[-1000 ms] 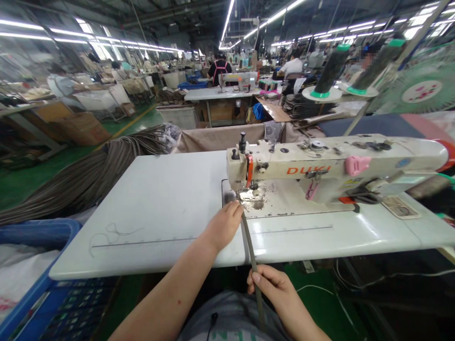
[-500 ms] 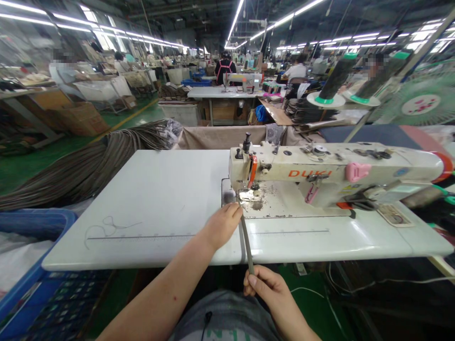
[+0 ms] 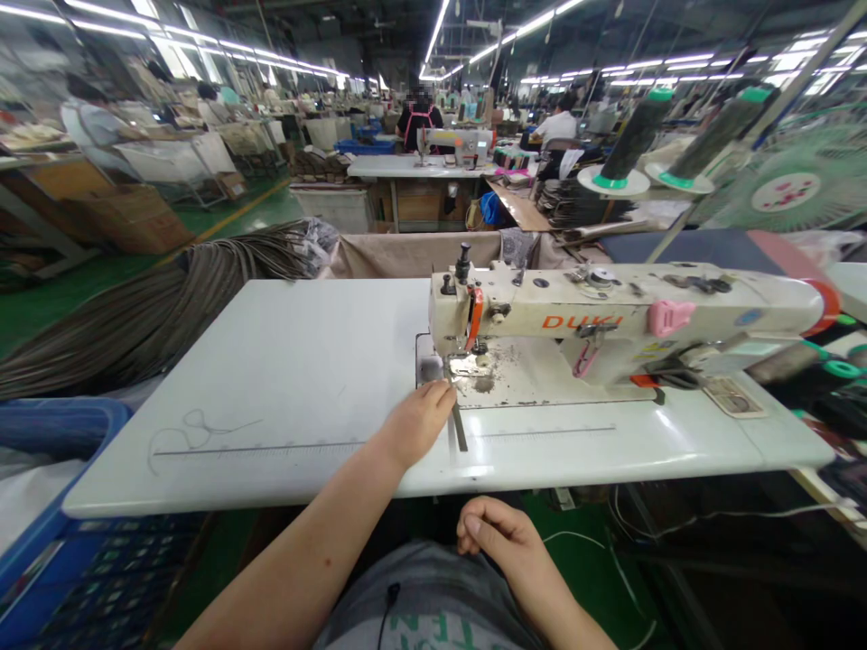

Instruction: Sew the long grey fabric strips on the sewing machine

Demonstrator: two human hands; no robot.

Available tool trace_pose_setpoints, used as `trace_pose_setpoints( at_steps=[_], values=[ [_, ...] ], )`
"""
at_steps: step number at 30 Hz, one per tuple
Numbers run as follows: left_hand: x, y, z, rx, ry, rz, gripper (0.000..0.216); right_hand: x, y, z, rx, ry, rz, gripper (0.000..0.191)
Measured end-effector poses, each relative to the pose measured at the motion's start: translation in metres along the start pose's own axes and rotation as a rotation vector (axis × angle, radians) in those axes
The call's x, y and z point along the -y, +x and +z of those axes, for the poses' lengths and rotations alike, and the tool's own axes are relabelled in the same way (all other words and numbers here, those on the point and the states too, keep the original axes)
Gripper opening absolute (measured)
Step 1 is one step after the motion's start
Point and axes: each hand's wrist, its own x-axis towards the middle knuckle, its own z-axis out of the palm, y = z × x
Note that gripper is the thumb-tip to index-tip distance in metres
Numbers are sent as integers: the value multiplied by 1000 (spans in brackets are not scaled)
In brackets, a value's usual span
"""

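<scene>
In the head view, the worker's left hand (image 3: 421,422) rests on the white table (image 3: 291,361), its fingertips bunched close together at the upper end of a narrow grey-brown strip (image 3: 461,433). I can see them touching the strip, but from here I can't tell whether they pinch it or just press it down. The strip runs from that grip towards the worker's body, and its near end lies flat on the table, short of the front edge.

The right hand (image 3: 498,531) is below and to the right of the left grip, in front of the table edge and just above the lap. Its fingers are curled in, the thumb drawn up against them.

Just beyond the left fingertips sits the shiny needle plate (image 3: 467,366), under the head of a cream sewing machine (image 3: 610,311) that stretches off to the right of the grip. To the grip's left, a ruler line (image 3: 257,450) marks the tabletop, with 1 loose loop of thread (image 3: 193,433) lying across it. Farther left, past the table, a thick bundle of strips (image 3: 169,307) spills down. Up and to the right of the grip stand 2 dark spools (image 3: 637,140).
</scene>
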Motion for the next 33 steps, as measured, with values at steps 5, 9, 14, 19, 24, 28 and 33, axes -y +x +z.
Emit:
trace_pose_setpoints(
  at_steps=[5, 9, 14, 19, 24, 28, 33],
  values=[
    [-1, 1, -2, 1, -17, -17, 24, 2, 2, 0, 4, -3, 15, 45],
    [0, 1, -1, 17, -36, -21, 25, 3, 3, 0, -3, -11, 16, 45],
    [0, 0, 0, 18, -30, -7, 22, 2, 2, 1, -8, -15, 24, 45],
    [-1, 1, -3, 22, -44, -5, 19, 2, 3, 2, 4, 2, 40, 48],
    [-2, 2, -5, 31, -68, -20, 25, -6, 8, 0, 23, -13, 38, 49],
    [-1, 4, -3, 23, -101, -76, 33, -20, 13, -3, 27, -52, 14, 54],
    [2, 6, 1, 45, -120, -86, 38, -13, 11, 0, 30, -48, 32, 55]
  ],
)
